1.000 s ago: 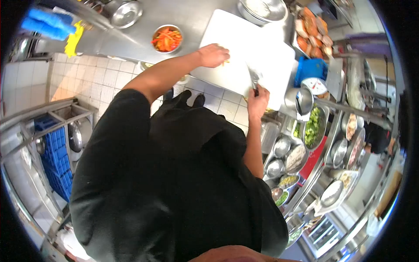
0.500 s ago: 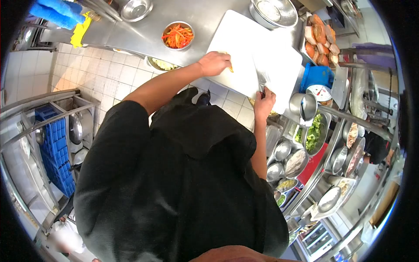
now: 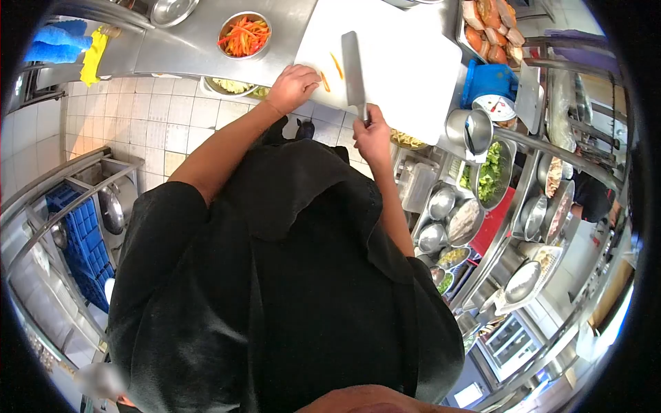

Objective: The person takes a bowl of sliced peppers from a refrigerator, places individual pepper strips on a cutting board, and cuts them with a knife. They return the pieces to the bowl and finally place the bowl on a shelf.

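My right hand (image 3: 372, 135) is closed round the handle of a kitchen knife (image 3: 353, 69). The broad blade points away from me over the white cutting board (image 3: 413, 82). Left of the blade lie two thin orange-yellow strips, one pepper strip (image 3: 337, 66) farther off and another pepper strip (image 3: 326, 82) close to my fingers. At the board's near left edge is my left hand (image 3: 294, 88), fingers curled together; whether anything is inside them is hidden. Beyond it, a metal bowl (image 3: 269, 43) full of red and orange pepper strips stands on the steel counter.
A tray of browned meat pieces (image 3: 493, 31) stands beyond the board on the right, near a blue scale (image 3: 489, 84) and a metal pot (image 3: 469, 131). Pans of leafy greens (image 3: 490, 175) and other food line the right side. Blue crates (image 3: 81, 237) sit on the left rack.
My left hand has drawn back leftward from the yellow piece it was on. The knife now lies plainly in view across the board, strips beside it. The whole view has shifted.
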`<state>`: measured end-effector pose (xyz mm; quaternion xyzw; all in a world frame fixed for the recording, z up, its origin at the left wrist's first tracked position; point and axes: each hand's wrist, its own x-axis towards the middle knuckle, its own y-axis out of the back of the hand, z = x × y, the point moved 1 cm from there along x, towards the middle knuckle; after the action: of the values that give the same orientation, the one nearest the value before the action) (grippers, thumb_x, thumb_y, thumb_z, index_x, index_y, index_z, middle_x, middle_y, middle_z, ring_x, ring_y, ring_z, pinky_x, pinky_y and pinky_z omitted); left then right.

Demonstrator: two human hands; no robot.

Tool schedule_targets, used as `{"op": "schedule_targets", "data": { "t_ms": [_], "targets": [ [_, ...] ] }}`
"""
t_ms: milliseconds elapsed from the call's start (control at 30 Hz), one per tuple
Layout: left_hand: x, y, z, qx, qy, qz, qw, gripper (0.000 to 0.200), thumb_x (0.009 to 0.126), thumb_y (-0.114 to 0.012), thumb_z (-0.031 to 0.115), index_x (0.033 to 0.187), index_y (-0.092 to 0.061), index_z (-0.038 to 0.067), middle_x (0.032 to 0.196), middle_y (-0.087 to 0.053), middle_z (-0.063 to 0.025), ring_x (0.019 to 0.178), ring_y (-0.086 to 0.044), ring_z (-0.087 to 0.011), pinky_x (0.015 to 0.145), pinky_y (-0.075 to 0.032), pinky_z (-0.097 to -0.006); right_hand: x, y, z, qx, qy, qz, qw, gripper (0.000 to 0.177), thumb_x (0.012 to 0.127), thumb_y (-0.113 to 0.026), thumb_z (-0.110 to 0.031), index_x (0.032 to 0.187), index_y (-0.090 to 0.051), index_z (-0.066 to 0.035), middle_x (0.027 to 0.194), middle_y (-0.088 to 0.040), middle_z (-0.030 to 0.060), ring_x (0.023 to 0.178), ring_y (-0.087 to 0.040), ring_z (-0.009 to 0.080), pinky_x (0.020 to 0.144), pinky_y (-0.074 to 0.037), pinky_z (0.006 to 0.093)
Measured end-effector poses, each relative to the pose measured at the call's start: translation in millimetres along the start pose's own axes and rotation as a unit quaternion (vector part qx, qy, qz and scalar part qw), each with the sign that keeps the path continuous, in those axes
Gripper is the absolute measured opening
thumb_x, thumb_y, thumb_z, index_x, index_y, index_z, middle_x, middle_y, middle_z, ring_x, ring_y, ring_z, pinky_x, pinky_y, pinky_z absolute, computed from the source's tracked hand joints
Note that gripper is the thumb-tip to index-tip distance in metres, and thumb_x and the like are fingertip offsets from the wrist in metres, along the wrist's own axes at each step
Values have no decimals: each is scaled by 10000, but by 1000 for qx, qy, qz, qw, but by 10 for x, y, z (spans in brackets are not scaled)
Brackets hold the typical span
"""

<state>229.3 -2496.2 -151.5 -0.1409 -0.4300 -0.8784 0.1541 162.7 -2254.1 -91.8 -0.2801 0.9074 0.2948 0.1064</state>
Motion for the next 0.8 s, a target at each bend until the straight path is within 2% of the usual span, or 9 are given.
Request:
{"op": "schedule_targets", "data": {
  "t_ms": [67,100,167,267,533,633,733,800],
  "targets": [
    [2,-38,-12,9,-13,5,1000,118,869,-688,123,971,-722,72,1007,-703,-82,995,-653,-272,898,-499,-400,-36,-113,-81,-50,44,4,998,337,870,-622,-109,1188,-568,-9,789,-644,230,707,-669,338,670,-518,437],
    [14,-38,3,6,-21,6,1000,114,869,-688,123,968,-722,79,1008,-704,-70,988,-653,-263,893,-496,-391,-36,-168,-84,-49,58,9,997,315,890,-631,-131,1179,-577,-17,842,-641,266,754,-649,427,696,-511,470],
    [38,-34,23,0,-39,9,999,105,867,-687,123,960,-724,91,1011,-707,-44,972,-652,-244,884,-490,-372,-43,-221,-98,-45,62,2,997,294,903,-627,-136,1169,-581,-20,849,-641,265,765,-649,433,697,-508,473],
    [61,-49,34,38,-38,-41,998,98,873,-680,134,954,-729,112,1019,-710,-8,959,-644,-220,871,-476,-353,-47,-273,-95,-52,83,3,995,258,929,-628,-152,1147,-590,-19,838,-641,266,771,-646,445,691,-500,485],
    [84,-73,33,53,-33,-53,997,108,889,-663,156,966,-731,123,1040,-713,3,966,-631,-204,867,-465,-352,-110,-292,-219,-70,107,24,992,250,933,-641,-161,1123,-602,-3,828,-644,277,760,-639,461,684,-493,504],
    [89,-72,36,53,-31,-56,997,110,885,-668,154,969,-730,120,1046,-713,-1,966,-629,-207,869,-463,-356,-114,-315,-175,-75,108,18,991,298,944,-658,-199,1173,-610,-15,806,-660,243,707,-658,384,656,-503,442],
    [83,-72,24,48,-32,-55,997,111,879,-674,155,969,-728,117,1054,-713,-4,966,-628,-209,868,-460,-357,-146,-300,-238,-66,93,14,993,241,932,-640,-156,1106,-599,7,833,-642,284,773,-638,473,695,-493,515],
    [82,-85,24,47,-41,-39,997,86,876,-666,160,931,-717,118,1018,-705,7,952,-622,-200,856,-456,-356,-155,-307,-209,-73,101,13,992,250,935,-634,-158,1115,-590,10,876,-643,293,810,-638,478,716,-491,523]
  ]
}}
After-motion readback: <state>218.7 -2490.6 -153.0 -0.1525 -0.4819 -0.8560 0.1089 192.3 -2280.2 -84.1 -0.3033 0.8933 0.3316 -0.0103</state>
